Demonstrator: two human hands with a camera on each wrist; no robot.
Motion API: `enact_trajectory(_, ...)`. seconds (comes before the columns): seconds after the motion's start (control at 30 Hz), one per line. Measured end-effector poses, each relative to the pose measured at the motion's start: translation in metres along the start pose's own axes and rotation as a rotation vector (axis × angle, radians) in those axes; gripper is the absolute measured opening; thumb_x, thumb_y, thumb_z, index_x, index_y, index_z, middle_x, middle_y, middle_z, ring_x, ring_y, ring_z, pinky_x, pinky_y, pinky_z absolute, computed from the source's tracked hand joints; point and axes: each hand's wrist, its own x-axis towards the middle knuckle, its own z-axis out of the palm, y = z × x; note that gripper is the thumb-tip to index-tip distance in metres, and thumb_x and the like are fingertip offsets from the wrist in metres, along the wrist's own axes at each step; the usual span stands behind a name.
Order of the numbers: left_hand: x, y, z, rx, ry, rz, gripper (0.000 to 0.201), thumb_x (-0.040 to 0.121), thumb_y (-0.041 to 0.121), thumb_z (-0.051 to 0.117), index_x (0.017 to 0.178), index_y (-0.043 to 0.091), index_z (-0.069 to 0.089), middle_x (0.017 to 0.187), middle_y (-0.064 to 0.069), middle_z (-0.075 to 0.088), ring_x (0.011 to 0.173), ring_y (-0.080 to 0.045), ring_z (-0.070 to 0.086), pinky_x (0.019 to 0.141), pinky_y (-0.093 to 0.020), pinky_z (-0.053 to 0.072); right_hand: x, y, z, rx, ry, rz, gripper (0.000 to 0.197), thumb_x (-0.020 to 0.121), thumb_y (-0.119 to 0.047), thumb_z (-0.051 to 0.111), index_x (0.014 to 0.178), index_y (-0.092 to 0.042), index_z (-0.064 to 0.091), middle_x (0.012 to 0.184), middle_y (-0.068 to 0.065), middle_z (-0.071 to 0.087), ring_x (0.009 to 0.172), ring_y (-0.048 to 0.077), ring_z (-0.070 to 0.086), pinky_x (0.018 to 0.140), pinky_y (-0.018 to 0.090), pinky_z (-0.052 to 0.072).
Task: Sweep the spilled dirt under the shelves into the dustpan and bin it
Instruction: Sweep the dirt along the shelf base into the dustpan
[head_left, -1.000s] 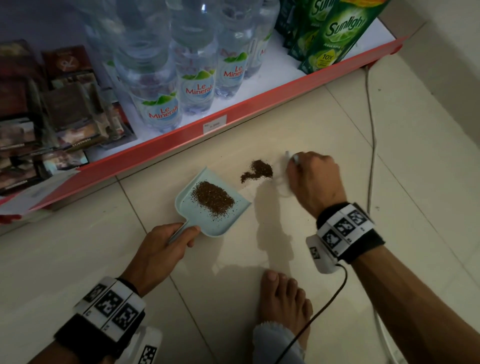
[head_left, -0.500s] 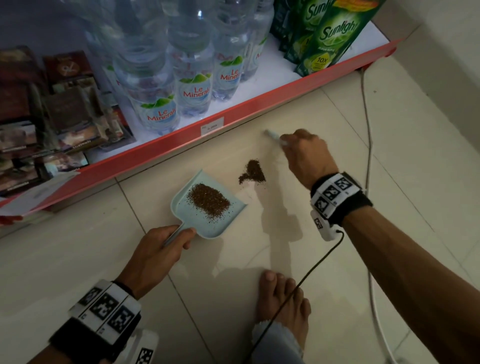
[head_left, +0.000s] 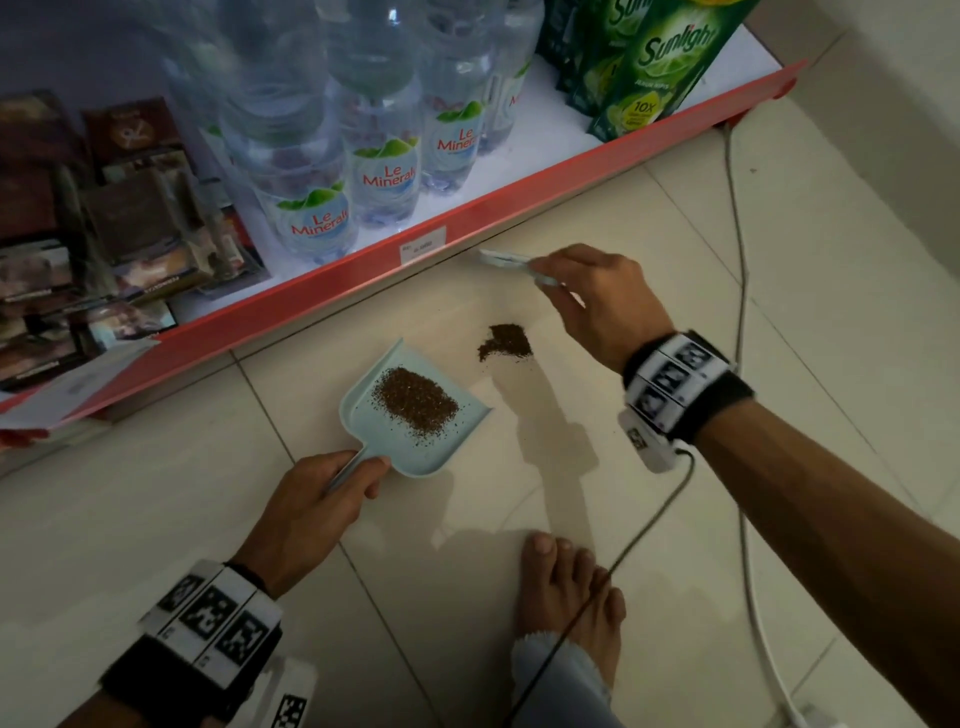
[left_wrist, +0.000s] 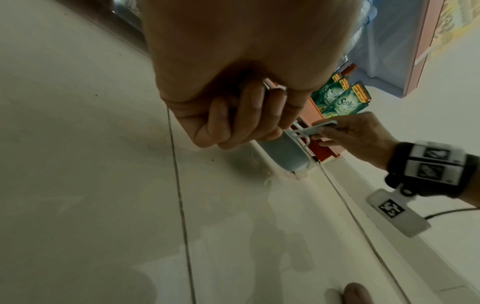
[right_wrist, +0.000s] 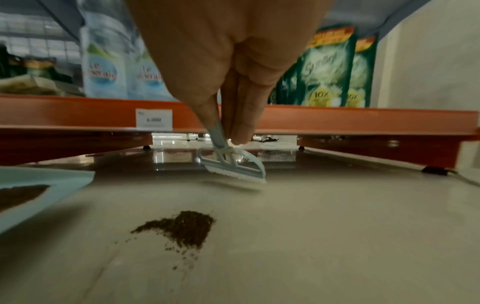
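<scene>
A pale blue dustpan (head_left: 457, 439) lies flat on the tiled floor with a heap of brown dirt inside. My left hand (head_left: 322, 493) grips its handle (left_wrist: 283, 152). A smaller pile of dirt (head_left: 506, 341) (right_wrist: 182, 228) lies on the tile just right of the pan's mouth. My right hand (head_left: 597, 306) pinches the stem of a small pale brush (head_left: 506, 258) (right_wrist: 233, 166), held beyond the pile with its bristles pointing at the floor close to the red shelf edge (head_left: 467, 213).
The bottom shelf carries water bottles (head_left: 384, 171), green Sunlight pouches (head_left: 654, 67) and dark packets (head_left: 104, 234). A price tag (right_wrist: 153, 119) hangs on the shelf lip. A white cable (head_left: 740, 291) runs along the floor at right. My bare foot (head_left: 566, 597) stands below the pan.
My right hand has carried the brush away from the loose dirt pile, up towards the shelf edge. The dustpan and my left hand have stayed put.
</scene>
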Motion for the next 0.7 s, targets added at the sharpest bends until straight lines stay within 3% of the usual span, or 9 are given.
enact_trajectory(0.13,-0.004,0.004,0.001,0.007,0.001,-0.012,0.039,0.093,0.044,0.058,0.062,0.02,0.058,0.046,0.008,0.039,0.044,-0.008,0.036,0.049,-0.024,0.031,0.008,-0.009,0.01,-0.006,-0.227,-0.117,0.028,0.1,-0.014,0.052,0.123,-0.005,0.068,0.122,0.014,0.067,0.097,0.032,0.069,0.089,0.042,0.056)
enact_trajectory(0.2,-0.006,0.003,-0.001,0.003,0.013,-0.017,0.039,0.093,0.042,0.058,0.061,0.021,0.057,0.046,0.009,0.04,0.044,-0.007,0.037,0.05,-0.024,0.032,-0.005,-0.008,0.005,0.031,-0.243,-0.161,0.027,0.099,-0.015,0.055,0.12,-0.005,0.069,0.12,0.014,0.069,0.098,0.032,0.07,0.088,0.04,0.057)
enact_trajectory(0.33,-0.007,0.001,-0.004,-0.008,0.038,-0.018,0.039,0.093,0.041,0.058,0.059,0.022,0.057,0.046,0.009,0.039,0.044,-0.008,0.037,0.052,-0.025,0.032,-0.033,-0.01,-0.008,0.054,-0.171,-0.201,0.022,0.098,-0.014,0.059,0.115,-0.006,0.07,0.108,0.013,0.072,0.087,0.033,0.071,0.076,0.044,0.059)
enact_trajectory(0.4,-0.007,0.002,-0.003,-0.007,0.028,-0.019,0.039,0.094,0.041,0.058,0.059,0.022,0.057,0.046,0.009,0.04,0.044,-0.009,0.037,0.053,-0.026,0.032,-0.034,-0.013,-0.013,0.095,-0.058,-0.13,0.022,0.098,-0.013,0.057,0.115,-0.008,0.07,0.107,0.009,0.072,0.085,0.028,0.071,0.077,0.039,0.059)
enact_trajectory(0.53,-0.008,0.003,-0.001,0.027,0.01,-0.005,0.04,0.093,0.042,0.058,0.06,0.021,0.057,0.046,0.008,0.041,0.044,-0.007,0.038,0.052,-0.026,0.033,-0.022,-0.025,-0.016,0.291,0.134,0.103,0.019,0.098,-0.015,0.054,0.107,-0.008,0.07,0.098,0.0,0.072,0.08,0.01,0.067,0.073,0.018,0.057)
enact_trajectory(0.63,-0.008,0.002,-0.001,0.043,0.013,-0.005,0.04,0.092,0.046,0.057,0.062,0.02,0.058,0.046,0.008,0.043,0.044,-0.006,0.039,0.052,-0.026,0.033,-0.014,-0.036,-0.007,0.453,0.096,0.241,0.018,0.097,-0.018,0.053,0.099,-0.009,0.069,0.078,-0.007,0.069,0.07,0.006,0.067,0.065,0.016,0.054)
enact_trajectory(0.7,-0.009,0.0,-0.002,0.041,0.026,-0.01,0.041,0.092,0.047,0.057,0.062,0.019,0.058,0.046,0.008,0.042,0.043,-0.007,0.038,0.053,-0.027,0.033,-0.012,-0.04,0.003,0.55,0.007,0.324,0.017,0.097,-0.016,0.055,0.099,-0.007,0.068,0.077,-0.001,0.071,0.07,0.011,0.07,0.066,0.023,0.057)
